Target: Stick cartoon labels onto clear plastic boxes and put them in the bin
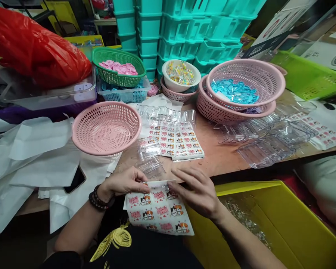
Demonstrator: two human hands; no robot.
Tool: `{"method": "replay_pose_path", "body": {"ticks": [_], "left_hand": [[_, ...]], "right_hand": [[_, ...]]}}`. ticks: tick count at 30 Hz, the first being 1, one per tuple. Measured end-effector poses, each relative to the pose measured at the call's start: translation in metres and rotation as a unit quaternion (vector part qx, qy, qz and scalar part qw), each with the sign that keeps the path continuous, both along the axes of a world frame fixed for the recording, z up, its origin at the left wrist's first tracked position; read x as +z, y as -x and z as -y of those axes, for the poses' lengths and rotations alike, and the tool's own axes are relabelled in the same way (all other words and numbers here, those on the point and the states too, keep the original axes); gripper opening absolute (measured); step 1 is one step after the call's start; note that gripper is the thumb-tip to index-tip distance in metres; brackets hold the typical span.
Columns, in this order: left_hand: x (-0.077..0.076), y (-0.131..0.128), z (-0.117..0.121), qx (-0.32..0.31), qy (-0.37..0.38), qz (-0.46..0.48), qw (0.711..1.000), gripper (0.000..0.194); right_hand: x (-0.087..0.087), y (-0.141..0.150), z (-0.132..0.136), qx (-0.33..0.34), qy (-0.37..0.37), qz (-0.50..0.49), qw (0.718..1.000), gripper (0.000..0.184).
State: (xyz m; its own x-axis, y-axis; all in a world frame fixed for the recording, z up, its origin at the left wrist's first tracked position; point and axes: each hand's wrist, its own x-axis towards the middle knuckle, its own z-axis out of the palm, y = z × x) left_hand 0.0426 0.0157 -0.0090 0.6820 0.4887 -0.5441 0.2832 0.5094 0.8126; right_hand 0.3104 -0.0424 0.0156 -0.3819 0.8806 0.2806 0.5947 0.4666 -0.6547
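A sheet of stickers [162, 213] with cartoon cats and dogs and pink lettering is held up near my body, just off the table's front edge. My left hand [126, 183] pinches its upper left edge between thumb and fingers. At the upper right corner my right hand [197, 188] grips the sheet with its thumb, the other fingers stretched out over it. Just beyond the hands lie small clear plastic blister shells [150, 166]. Behind them is a stack of similar sticker sheets [184, 144], partly under a long clear plastic tray [168, 114].
A pink basket [106, 129] stands at left beside white backing paper [44, 157] and a phone [75, 180]. Further back are a green basket [119, 78] of pink pieces, a white bowl [168, 80] and pink baskets [246, 78] with blue pieces. A yellow bin [296, 220] sits below right.
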Motion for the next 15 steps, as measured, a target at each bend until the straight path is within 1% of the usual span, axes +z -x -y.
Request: {"method": "replay_pose_path", "body": {"ticks": [1, 2, 3, 4, 5, 6, 7, 8, 10, 12, 13, 15], "left_hand": [[-0.006, 0.002, -0.001, 0.016, 0.040, 0.010, 0.999, 0.049], [-0.010, 0.004, -0.001, 0.029, 0.065, 0.014, 0.997, 0.051], [-0.013, 0.007, 0.000, 0.035, 0.069, 0.012, 0.997, 0.053], [-0.013, 0.009, 0.000, 0.035, 0.051, 0.003, 0.998, 0.052], [-0.012, 0.011, 0.001, 0.032, 0.011, -0.013, 0.999, 0.050], [-0.009, 0.013, 0.003, 0.029, -0.048, -0.036, 0.998, 0.046], [-0.004, 0.015, 0.006, 0.027, -0.119, -0.064, 0.990, 0.040], [0.001, 0.016, 0.008, 0.024, -0.194, -0.092, 0.976, 0.034], [0.010, 0.017, 0.015, 0.020, -0.331, -0.128, 0.935, 0.023], [0.017, 0.016, 0.021, 0.026, -0.426, -0.144, 0.893, 0.016], [0.019, 0.015, 0.023, 0.032, -0.457, -0.151, 0.876, 0.014], [0.018, 0.015, 0.026, 0.048, -0.495, -0.168, 0.851, 0.011]], "right_hand": [[0.000, 0.000, 0.002, -0.012, -0.022, -0.017, 1.000, 0.013], [0.001, 0.001, 0.003, -0.035, -0.035, -0.053, 0.997, 0.011], [0.003, 0.002, 0.002, -0.069, -0.037, -0.104, 0.992, 0.012], [0.007, 0.005, -0.003, -0.108, -0.023, -0.161, 0.981, 0.016], [0.011, 0.008, -0.010, -0.144, 0.012, -0.211, 0.967, 0.019], [0.014, 0.012, -0.020, -0.168, 0.066, -0.247, 0.952, 0.023], [0.017, 0.017, -0.032, -0.179, 0.132, -0.266, 0.938, 0.026], [0.018, 0.022, -0.046, -0.178, 0.197, -0.273, 0.925, 0.031], [0.016, 0.033, -0.072, -0.154, 0.301, -0.266, 0.903, 0.041], [0.009, 0.043, -0.092, -0.133, 0.363, -0.254, 0.887, 0.047], [0.005, 0.047, -0.100, -0.125, 0.383, -0.244, 0.882, 0.047], [-0.001, 0.053, -0.111, -0.118, 0.406, -0.222, 0.878, 0.045]]}}
